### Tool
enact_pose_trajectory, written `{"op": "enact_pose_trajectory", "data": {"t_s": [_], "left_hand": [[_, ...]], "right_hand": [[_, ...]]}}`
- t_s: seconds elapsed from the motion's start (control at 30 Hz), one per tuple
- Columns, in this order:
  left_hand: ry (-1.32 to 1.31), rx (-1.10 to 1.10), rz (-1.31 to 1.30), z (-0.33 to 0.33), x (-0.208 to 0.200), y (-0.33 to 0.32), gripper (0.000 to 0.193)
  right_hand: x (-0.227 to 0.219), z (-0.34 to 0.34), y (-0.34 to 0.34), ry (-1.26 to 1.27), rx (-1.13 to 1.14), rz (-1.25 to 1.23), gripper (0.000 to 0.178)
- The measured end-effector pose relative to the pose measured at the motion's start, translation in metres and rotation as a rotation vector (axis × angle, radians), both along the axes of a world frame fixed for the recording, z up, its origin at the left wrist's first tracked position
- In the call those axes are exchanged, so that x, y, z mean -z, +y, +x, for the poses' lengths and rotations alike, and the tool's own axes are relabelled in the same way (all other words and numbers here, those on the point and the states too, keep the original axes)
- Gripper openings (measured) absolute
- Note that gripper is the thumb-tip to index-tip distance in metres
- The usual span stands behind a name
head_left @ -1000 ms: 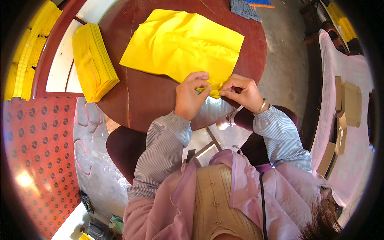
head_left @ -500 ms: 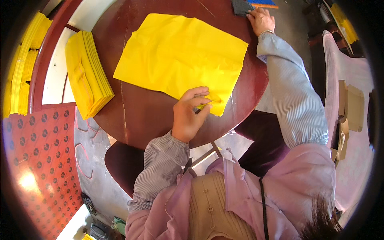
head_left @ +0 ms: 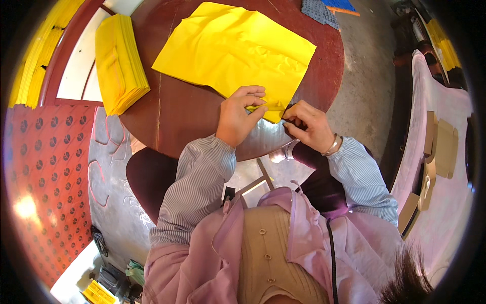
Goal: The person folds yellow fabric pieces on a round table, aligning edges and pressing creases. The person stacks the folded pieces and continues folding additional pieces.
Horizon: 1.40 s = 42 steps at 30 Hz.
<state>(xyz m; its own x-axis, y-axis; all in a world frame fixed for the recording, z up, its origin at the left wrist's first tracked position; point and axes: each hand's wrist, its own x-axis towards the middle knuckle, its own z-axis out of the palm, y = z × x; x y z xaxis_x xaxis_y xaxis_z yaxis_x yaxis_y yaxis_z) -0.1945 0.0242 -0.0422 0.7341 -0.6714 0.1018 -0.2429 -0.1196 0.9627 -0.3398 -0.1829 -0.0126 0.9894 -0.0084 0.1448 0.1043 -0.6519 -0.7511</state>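
A yellow cloth-like sheet (head_left: 235, 48) lies wrinkled across the dark red round table (head_left: 182, 109). At its near edge, my left hand (head_left: 239, 114) is closed with thumb and fingers pinching the sheet. My right hand (head_left: 310, 125) is beside the sheet's near right corner, its thumb and fingers curled together. Whatever those fingertips hold, if anything, is too small to make out. Left of the sheet stands a thick folded stack of yellow cloth (head_left: 119, 66) at the table's edge.
A dark grey textured pad (head_left: 320, 14) lies at the table's far right edge, near a blue and orange item (head_left: 341, 6). More yellow stacks (head_left: 43, 55) stand at far left. Cardboard boxes (head_left: 444, 147) rest on a pink-covered surface (head_left: 433, 202) at right.
My right hand has left the dark grey pad and come back to the sheet's near right corner. My left hand keeps its pinch. The whole view has shifted slightly.
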Motion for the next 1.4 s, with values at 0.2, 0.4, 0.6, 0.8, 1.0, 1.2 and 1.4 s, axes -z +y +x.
{"op": "enact_pose_trajectory", "data": {"t_s": [0.2,0.4,0.6,0.8,1.0,1.2,1.4], "left_hand": [[0.045,-0.014,0.048,0.0,-0.006,0.0,0.017],[0.034,0.027,0.075,0.001,-0.006,0.003,0.016],[0.023,0.03,0.062,0.001,-0.003,0.002,0.013],[-0.005,0.07,0.069,0.003,-0.006,0.006,0.019],[0.025,0.089,0.053,0.003,-0.006,0.008,0.024],[-0.036,0.064,0.058,0.001,-0.003,0.007,0.023],[-0.039,0.059,0.066,0.001,-0.004,0.006,0.02]], "right_hand": [[0.002,0.019,0.004,-0.187,-0.099,-0.325,0.022],[0.001,0.014,0.004,-0.162,-0.042,-0.187,0.019],[0.004,0.019,0.001,-0.02,0.067,0.096,0.016],[0.006,0.023,-0.002,0.074,0.107,0.194,0.012],[0.012,0.025,-0.004,0.101,0.143,0.284,0.012],[0.013,0.025,-0.005,0.123,0.146,0.276,0.012],[0.012,0.025,-0.006,0.128,0.136,0.291,0.013]]}}
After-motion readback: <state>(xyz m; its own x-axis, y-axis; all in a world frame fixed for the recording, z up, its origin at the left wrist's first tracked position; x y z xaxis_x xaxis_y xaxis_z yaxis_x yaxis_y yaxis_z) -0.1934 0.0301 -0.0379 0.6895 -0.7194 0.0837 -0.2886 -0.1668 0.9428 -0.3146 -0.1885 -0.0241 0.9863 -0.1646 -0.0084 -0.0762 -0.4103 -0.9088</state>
